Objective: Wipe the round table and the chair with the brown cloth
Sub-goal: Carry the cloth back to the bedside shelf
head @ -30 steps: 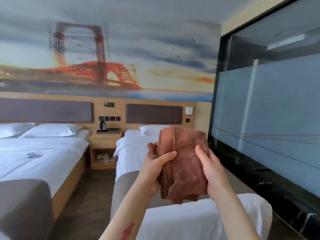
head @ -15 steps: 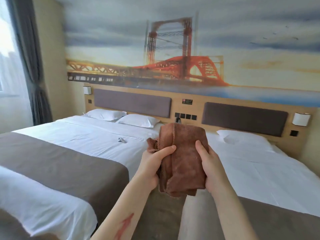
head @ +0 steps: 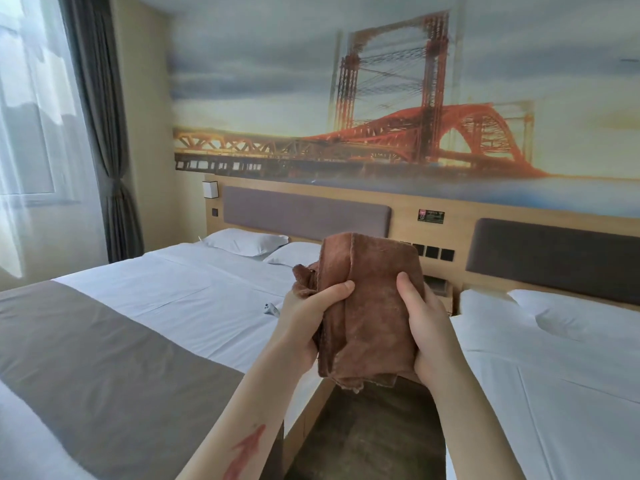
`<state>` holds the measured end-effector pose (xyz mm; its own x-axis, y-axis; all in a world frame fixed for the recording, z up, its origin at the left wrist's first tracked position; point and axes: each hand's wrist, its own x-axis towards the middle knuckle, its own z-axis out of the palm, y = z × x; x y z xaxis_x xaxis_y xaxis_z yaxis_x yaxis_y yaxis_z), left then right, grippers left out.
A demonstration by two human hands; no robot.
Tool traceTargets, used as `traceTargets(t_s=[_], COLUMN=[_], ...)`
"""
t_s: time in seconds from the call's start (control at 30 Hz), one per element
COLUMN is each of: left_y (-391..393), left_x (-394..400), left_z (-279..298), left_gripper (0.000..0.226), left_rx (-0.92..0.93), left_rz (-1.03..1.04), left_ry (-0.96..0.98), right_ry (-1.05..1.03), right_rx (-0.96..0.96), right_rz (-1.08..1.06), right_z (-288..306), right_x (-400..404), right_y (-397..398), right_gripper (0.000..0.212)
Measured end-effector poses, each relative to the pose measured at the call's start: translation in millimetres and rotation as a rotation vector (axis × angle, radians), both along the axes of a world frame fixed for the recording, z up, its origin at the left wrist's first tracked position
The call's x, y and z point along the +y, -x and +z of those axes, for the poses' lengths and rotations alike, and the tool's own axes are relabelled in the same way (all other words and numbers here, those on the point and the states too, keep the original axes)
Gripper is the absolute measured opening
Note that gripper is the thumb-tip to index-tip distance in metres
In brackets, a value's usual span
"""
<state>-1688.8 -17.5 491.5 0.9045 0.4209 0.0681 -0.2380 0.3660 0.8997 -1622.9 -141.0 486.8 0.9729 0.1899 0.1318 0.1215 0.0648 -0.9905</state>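
A folded brown cloth (head: 372,299) hangs upright in front of me, held at chest height over the gap between two beds. My left hand (head: 304,320) grips its bunched left edge, thumb across the front. On the right edge my right hand (head: 427,327) holds it, thumb pressed on the front face. Neither the round table nor the chair is in view.
A wide bed (head: 145,317) with a grey runner lies at the left, a small white object (head: 270,309) on its sheet. A second bed (head: 561,375) is at the right. A dark floor aisle (head: 367,434) runs between them to a nightstand. Window and curtain (head: 104,133) stand far left.
My view has swung left: the glass wall at the right has gone out of sight and the window and curtain have come in. Both hands keep the same hold on the cloth.
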Motion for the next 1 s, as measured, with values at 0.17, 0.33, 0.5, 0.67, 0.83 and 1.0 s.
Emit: traceTargets(t_s=[0.17,0.33,0.5,0.67,0.83,1.0], left_y=[-92,-213,-350,-467,-564,-661], left_x=[52,106,156,177,183,188], left_z=[-11,-16,-11,-12,-19,-41], left_gripper=[0.022,0.026,0.037,0.023,0.025,0.027], left_rx=[-0.024,-0.014,-0.026,-0.003,0.012,0.022], left_rz=[-0.014,-0.075,-0.163,-0.235,-0.273,-0.265], left_ry=[-0.024,-0.025,-0.028,-0.005,-0.007,-0.014], right_ry=[-0.014,-0.043,-0.047,-0.029,-0.012,-0.028], right_rx=[0.004,0.002,-0.017,0.022,0.013,0.023], right_rz=[0.0,-0.051,-0.16,-0.212,-0.251,-0.259], right_z=[-9,-13,-11,-11,-19,-47], right_x=[50,99,143,160,163,168], right_y=[-87,-198,-324,-430,-521,-620], right_gripper=[0.053,0.052,0.047,0.025,0.01,0.032])
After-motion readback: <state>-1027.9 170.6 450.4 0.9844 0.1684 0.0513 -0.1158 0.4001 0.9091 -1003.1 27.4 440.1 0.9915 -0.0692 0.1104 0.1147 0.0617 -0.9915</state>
